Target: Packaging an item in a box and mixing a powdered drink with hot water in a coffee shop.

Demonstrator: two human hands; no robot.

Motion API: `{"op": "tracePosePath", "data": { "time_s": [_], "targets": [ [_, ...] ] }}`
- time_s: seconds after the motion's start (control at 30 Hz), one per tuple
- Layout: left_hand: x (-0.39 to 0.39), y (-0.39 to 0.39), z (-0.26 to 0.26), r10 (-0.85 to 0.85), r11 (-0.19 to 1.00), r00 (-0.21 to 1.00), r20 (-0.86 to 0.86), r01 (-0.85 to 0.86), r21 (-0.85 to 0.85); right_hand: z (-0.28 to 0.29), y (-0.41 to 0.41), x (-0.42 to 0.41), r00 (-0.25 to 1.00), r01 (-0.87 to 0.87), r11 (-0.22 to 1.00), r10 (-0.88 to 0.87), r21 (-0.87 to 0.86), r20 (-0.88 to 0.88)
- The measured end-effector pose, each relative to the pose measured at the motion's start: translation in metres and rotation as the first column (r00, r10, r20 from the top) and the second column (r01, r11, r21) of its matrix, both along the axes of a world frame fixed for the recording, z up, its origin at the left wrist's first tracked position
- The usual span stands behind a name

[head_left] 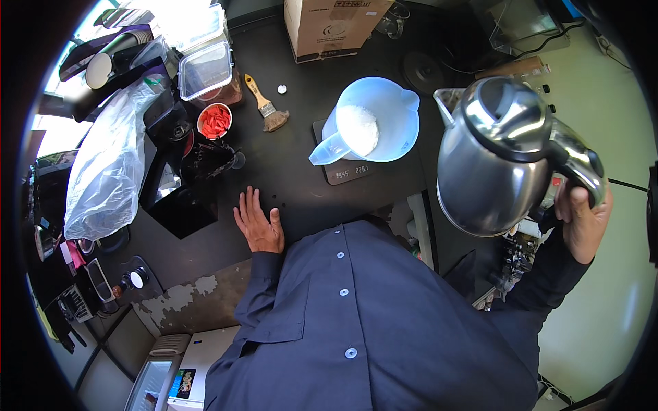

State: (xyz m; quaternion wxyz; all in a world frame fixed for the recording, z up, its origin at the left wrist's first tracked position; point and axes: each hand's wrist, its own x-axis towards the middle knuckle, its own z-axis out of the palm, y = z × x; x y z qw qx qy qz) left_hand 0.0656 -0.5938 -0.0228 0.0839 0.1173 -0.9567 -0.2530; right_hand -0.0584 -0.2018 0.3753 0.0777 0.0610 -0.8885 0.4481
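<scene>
My right hand (pixel 586 218) is closed around the handle of a stainless steel kettle (pixel 491 174), raised at the right with its spout pointing up and left. Left of the kettle, a translucent blue plastic measuring jug (pixel 398 126) with white powder (pixel 360 129) in it stands on a dark digital scale (pixel 345 173) with a lit display. Palm down on the dark counter (pixel 303 192), my left hand (pixel 260 223) rests with fingers slightly spread, holding nothing.
A wooden-handled brush (pixel 263 105) lies behind my left hand, near a cup of red pieces (pixel 215 121) and clear plastic containers (pixel 205 71). A cardboard box (pixel 329 28) stands at the back. On the left are a plastic bag (pixel 105 169) and a coffee tamper (pixel 138 278).
</scene>
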Motion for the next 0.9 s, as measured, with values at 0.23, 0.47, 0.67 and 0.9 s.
{"op": "tracePosePath", "data": {
  "time_s": [0.23, 0.47, 0.67, 0.9],
  "targets": [
    [0.000, 0.000, 0.002, 0.002, 1.000, 1.000, 0.008, -0.002, 0.012, -0.006, -0.036, -0.007, 0.970, 0.009, 0.997, -0.028, 0.081, 0.240],
    [-0.001, 0.001, 0.002, 0.001, 1.000, 1.000, 0.005, -0.001, 0.014, -0.012, -0.043, -0.014, 0.940, -0.075, 0.987, 0.024, 0.139, 0.339],
    [0.000, 0.001, 0.001, 0.003, 1.000, 1.000, 0.001, -0.003, 0.009, -0.011, -0.046, -0.014, 0.926, -0.074, 0.986, 0.012, 0.149, 0.376],
    [-0.001, 0.000, 0.000, 0.003, 1.000, 1.000, -0.010, -0.003, 0.008, -0.012, -0.041, -0.012, 0.939, -0.035, 0.990, -0.015, 0.137, 0.344]
  ]
}}
